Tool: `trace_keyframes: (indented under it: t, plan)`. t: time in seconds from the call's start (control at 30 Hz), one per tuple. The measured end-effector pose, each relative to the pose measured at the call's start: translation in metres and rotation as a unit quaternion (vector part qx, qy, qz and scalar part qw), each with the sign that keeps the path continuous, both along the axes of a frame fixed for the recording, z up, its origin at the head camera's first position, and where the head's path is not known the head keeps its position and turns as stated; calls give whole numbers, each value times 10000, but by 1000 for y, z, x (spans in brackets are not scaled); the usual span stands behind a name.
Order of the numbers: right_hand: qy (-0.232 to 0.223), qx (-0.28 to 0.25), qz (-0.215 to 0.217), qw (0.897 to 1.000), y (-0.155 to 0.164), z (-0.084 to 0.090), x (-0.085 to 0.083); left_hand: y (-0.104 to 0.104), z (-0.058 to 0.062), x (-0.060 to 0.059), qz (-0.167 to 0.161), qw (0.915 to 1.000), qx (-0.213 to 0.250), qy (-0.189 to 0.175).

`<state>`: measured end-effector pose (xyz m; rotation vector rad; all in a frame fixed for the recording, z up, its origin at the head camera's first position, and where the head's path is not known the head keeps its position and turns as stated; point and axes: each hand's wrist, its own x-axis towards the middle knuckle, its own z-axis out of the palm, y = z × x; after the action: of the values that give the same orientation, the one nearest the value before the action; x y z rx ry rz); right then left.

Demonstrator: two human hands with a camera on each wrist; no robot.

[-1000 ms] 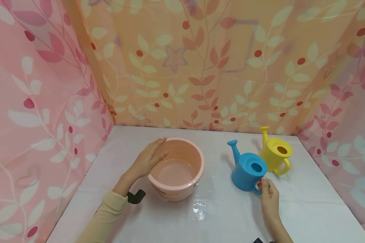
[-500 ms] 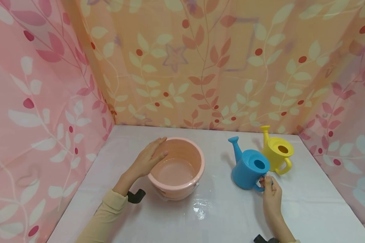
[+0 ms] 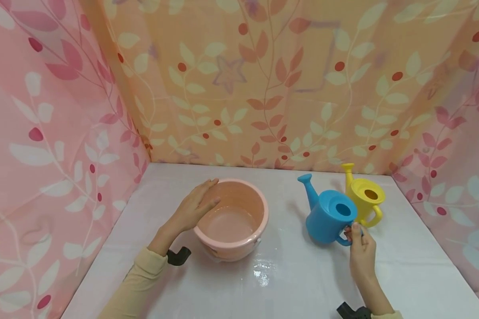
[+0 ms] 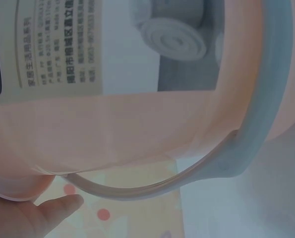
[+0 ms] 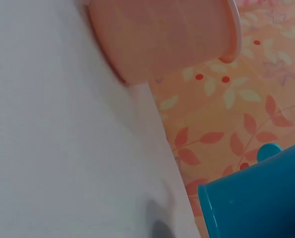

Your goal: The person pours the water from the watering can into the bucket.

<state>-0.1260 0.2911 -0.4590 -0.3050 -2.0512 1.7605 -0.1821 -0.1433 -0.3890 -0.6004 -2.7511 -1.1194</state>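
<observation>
The right hand [image 3: 361, 248] pinches the handle of the blue watering can [image 3: 328, 215], tilted, spout toward the pink basin [image 3: 232, 219], which lies to its left under the flat, relaxed left hand [image 3: 192, 208].

Bare counter [image 3: 287, 283] runs wide along the near edge and between the pink basin [image 3: 239, 230] on the left and the blue watering can [image 3: 327, 217] on the right. The yellow watering can [image 3: 365, 199] crowds just behind the blue one. Patterned curtains [image 3: 263, 88] wall off left, right and far sides.
</observation>
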Motion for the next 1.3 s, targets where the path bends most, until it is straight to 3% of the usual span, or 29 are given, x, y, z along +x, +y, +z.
trace_keyframes:
  t: [0.13,0.57,1.3]
  plan:
    - [16,-289,-2,9996,-1,7,0,-1,-1,0,10,10000,13,-29]
    - [196,-459,197,9986,-7,33,4,-2,-1,0,-26,10000,-64,34]
    - [838,-856,1176,9858,-22,65,11,0,3,1,-84,9999,-34,50]
